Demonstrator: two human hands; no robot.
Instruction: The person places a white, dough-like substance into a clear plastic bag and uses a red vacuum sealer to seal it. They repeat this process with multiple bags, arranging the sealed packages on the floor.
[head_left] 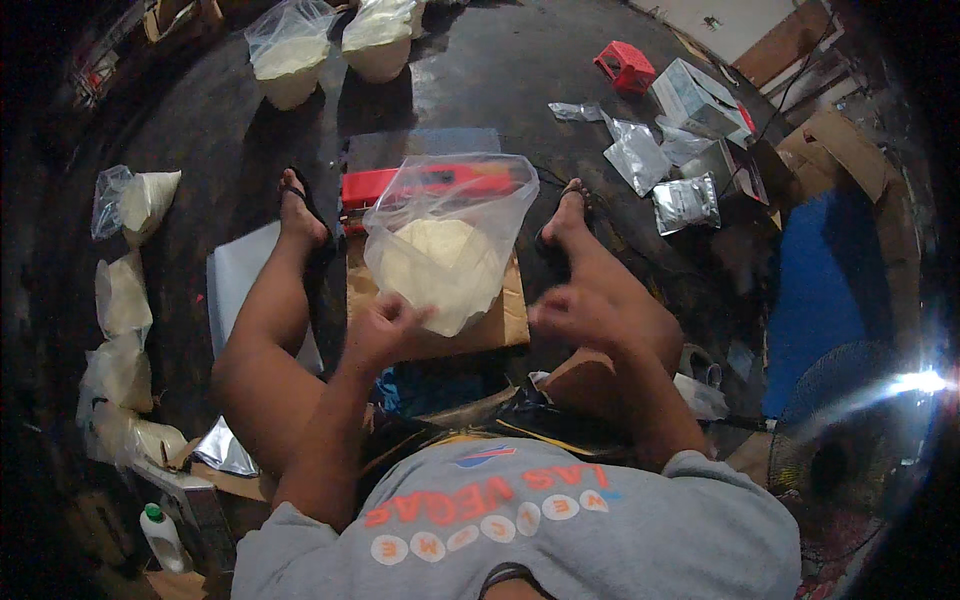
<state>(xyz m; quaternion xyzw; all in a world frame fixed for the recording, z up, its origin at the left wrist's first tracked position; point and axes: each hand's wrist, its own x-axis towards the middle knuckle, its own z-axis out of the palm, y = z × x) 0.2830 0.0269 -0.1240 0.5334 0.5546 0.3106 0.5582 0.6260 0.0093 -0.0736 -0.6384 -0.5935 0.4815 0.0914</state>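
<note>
A clear plastic bag of pale cream powder lies in front of me on a cardboard box, its loose mouth spread away from me over a red sealer-like device. My left hand is closed in a pinch at the bag's near left corner. Its fingertips overlap the plastic, and what they hold is hidden. My right hand, slightly blurred, is apart from the bag on its right, with curled fingers. Whether anything small is in it does not show. The cardboard box sits between my legs.
More powder bags stand at the far side, one of them a bag, and several line the left. Silver pouches, a white carton and a red plastic stand lie at right. A fan is near right, a white bottle near left.
</note>
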